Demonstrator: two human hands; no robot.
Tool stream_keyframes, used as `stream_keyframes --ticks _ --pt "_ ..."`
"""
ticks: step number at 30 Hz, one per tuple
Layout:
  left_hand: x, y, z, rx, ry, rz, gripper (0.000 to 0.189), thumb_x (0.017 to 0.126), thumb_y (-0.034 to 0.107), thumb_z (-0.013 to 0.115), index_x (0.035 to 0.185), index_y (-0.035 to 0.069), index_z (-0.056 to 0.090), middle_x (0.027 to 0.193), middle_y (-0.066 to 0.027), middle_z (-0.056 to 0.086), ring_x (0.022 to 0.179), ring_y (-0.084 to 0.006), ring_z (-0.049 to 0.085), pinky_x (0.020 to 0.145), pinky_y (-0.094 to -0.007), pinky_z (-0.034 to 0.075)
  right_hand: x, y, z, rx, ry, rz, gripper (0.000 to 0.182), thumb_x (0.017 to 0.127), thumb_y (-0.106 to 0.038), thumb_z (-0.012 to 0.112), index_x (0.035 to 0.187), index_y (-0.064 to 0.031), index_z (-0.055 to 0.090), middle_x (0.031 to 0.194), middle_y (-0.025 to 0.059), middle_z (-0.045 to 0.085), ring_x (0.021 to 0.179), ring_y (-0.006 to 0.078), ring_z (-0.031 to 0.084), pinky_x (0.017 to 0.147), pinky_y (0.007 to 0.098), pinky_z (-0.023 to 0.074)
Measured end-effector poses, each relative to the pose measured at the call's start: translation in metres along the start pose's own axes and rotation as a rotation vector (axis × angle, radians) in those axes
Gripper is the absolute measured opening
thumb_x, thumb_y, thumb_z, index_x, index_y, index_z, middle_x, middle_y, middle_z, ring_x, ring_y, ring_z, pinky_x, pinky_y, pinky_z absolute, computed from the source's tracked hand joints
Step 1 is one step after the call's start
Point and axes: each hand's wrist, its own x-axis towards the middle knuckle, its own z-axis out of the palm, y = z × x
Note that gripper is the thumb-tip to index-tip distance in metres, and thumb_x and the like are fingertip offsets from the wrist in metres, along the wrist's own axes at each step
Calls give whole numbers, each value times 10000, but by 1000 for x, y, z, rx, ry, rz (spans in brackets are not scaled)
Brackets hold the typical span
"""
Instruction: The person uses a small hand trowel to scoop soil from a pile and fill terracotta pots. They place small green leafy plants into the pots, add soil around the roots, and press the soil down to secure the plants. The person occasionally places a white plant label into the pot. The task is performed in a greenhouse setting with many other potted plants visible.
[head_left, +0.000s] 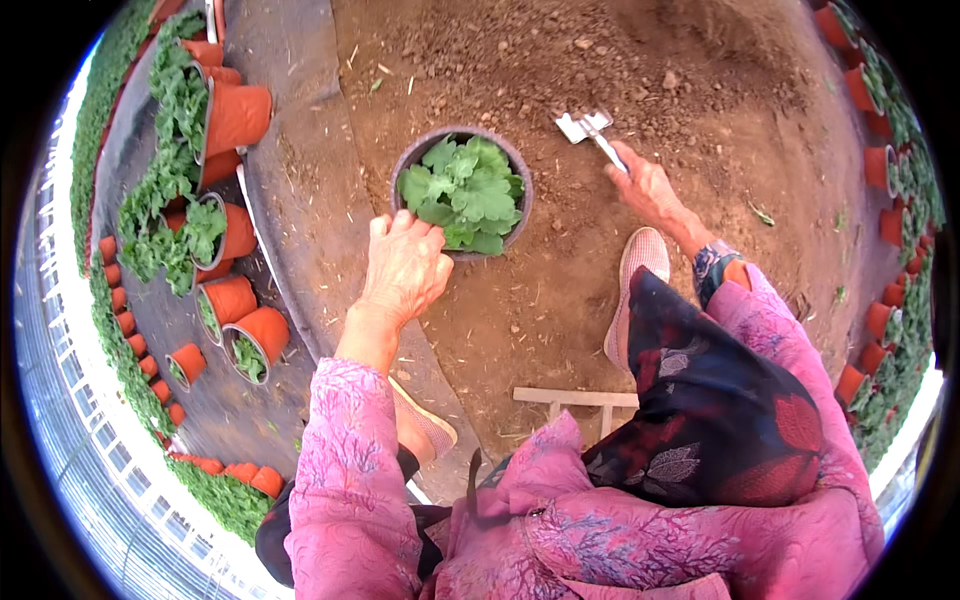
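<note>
A dark round plant pot (526, 184) stands upright on bare soil in front of me, with a broad-lobed green leafy plant (472, 187) inside it. The fingers of my left hand (405, 266) are curled over the pot's near-left rim. To the right of the pot, my right hand (651, 187) grips the handle of a small metal gardening hand tool (596, 135). Its broad pale head is just above or on the loose soil (540, 67); I cannot tell which. The leaves hide what lies within the pot.
Orange-red pots of leafy plants (238, 116) lie tipped and stand on dark ground fabric (255, 420) at left. More orange-red pots (877, 166) line the right side. A low wooden stool (574, 396) is beneath me, between my shoes (645, 259).
</note>
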Motion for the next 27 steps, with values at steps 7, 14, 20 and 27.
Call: stream_keyframes --ticks 7,14,20,27 --pt "19 10 -4 319 -334 -28 112 800 194 622 828 138 715 927 -53 701 970 -251 605 897 -457 375 -53 22 -23 58 49 -142 302 918 -203 544 1162 -26 558 975 252 643 962 453 616 832 509 489" --pt "-16 17 -27 45 65 -27 194 814 57 614 983 129 675 960 -67 668 930 -275 609 928 -465 439 -103 56 -27 79 185 -99 385 926 -205 559 1261 -15 581 1168 246 645 1071 408 628 925 439 503" --pt "-45 60 -54 -433 363 -155 295 807 -130 540 997 43 686 1068 -127 670 989 -271 656 854 -307 510 -108 -37 -51 322 149 -195 292 978 -224 554 1201 -52 630 1138 154 679 1033 280 660 902 381 522" --pt "-43 82 -42 -1064 306 -148 211 850 -112 569 943 34 689 1112 -113 645 998 -186 645 865 -293 514 -89 -141 -20 172 -100 -842 320 1011 -319 493 1160 -73 633 1072 144 650 1034 309 632 909 418 507"
